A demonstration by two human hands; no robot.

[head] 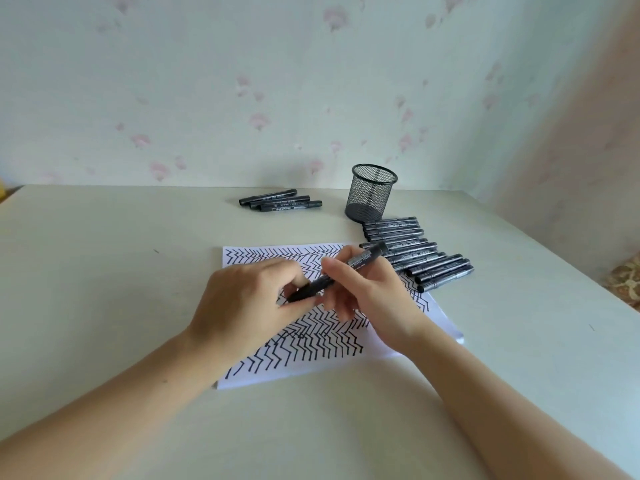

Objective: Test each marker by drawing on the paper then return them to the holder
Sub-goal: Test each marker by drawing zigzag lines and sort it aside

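Holding one black marker (pixel 341 270) over the paper (pixel 311 344), the left hand (pixel 249 306) pinches its cap end and the right hand (pixel 367 299) grips its body.

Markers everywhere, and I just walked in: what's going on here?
A person is testing markers. Both hands hold one marker over the zigzag-covered paper: the right hand grips the barrel, the left hand pinches the cap end. A row and three more markers lie by the holder.
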